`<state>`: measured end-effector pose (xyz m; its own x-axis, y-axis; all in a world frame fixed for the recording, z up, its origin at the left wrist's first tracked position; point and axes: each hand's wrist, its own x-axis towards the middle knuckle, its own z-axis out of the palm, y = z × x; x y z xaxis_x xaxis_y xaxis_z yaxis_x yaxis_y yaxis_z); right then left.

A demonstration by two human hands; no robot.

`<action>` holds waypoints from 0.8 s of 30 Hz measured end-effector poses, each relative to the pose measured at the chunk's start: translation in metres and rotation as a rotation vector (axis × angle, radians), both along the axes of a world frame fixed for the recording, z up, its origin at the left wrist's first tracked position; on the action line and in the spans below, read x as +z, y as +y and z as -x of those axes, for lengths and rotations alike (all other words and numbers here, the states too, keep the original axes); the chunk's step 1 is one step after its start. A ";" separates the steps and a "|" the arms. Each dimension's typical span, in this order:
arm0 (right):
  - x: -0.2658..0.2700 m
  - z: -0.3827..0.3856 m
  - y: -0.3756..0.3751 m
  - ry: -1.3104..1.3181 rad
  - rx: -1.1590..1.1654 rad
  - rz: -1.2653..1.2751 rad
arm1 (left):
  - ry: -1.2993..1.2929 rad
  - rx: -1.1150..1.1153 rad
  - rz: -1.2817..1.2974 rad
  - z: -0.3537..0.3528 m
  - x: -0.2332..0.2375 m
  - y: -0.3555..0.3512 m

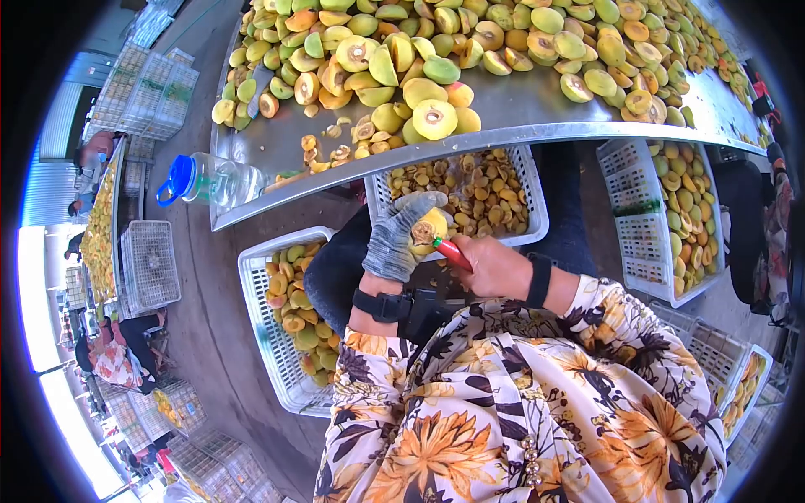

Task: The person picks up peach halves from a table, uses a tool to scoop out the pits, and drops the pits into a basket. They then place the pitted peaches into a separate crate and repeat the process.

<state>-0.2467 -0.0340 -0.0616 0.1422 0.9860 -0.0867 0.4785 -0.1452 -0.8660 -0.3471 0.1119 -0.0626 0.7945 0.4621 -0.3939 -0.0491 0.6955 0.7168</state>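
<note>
Just in front of the long, silvery metal table (537,132), on the side of it where the wearer sits, the left hand (392,243), in a grey knitted glove, grips a rounded yellow fruit piece (435,224) with a rough brown centre. The bare right hand (490,267) is closed around a slim tool with a glossy red handle and a green collar (455,254), its working end at that brown centre; how deep it goes I cannot tell. The step in hand looks to be working at the core of this single piece. As I judge it, the next move calls for a firm gloved hold and a small, controlled turn of the right wrist, with the tip kept clear of the left fingers. Partly under the table's near edge, beyond the hands, stands a white slotted plastic crate (541,220) of small yellow-brown pieces. On the table lies a broad heap of green-and-yellow halved fruits (360,71), and near its left corner a clear plastic bottle with a bright blue lid (225,179) lies on its side.
</note>
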 end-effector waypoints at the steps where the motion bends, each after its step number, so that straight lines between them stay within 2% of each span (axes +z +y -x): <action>1: 0.001 -0.003 0.002 0.002 0.001 -0.001 | -0.037 -0.002 -0.018 -0.001 0.002 -0.001; 7: -0.002 -0.002 0.003 0.141 0.014 -0.021 | -0.097 0.227 -0.103 -0.008 -0.013 -0.010; 9: -0.013 0.003 0.007 0.312 0.052 -0.144 | -0.103 0.214 -0.099 -0.007 -0.019 -0.008; 10: -0.015 0.002 0.003 0.314 0.053 -0.143 | -0.109 0.199 -0.096 -0.006 -0.022 -0.007; 12: 0.022 -0.003 0.006 0.921 0.076 0.530 | -0.104 0.232 -0.076 -0.009 -0.014 -0.009; 13: 0.024 -0.002 0.006 0.923 0.080 0.530 | -0.103 0.263 -0.055 -0.010 -0.010 -0.009; 15: 0.025 -0.001 0.006 1.264 0.100 0.578 | -0.096 0.204 -0.034 -0.008 -0.007 -0.007; 16: 0.024 -0.001 0.007 1.264 0.104 0.578 | -0.091 0.142 -0.012 -0.007 -0.006 -0.006; 18: 0.018 -0.002 0.007 1.542 0.102 0.627 | -0.081 0.104 0.037 -0.005 -0.007 -0.006; 20: 0.010 0.000 0.005 1.612 0.123 0.615 | 0.027 0.161 0.018 -0.007 -0.008 -0.009; 22: 0.007 -0.001 0.004 1.670 0.144 0.599 | 0.020 0.195 -0.044 -0.012 -0.014 -0.011; 24: 0.009 0.003 0.005 1.664 0.102 0.628 | 0.076 0.389 -0.349 -0.015 -0.024 -0.013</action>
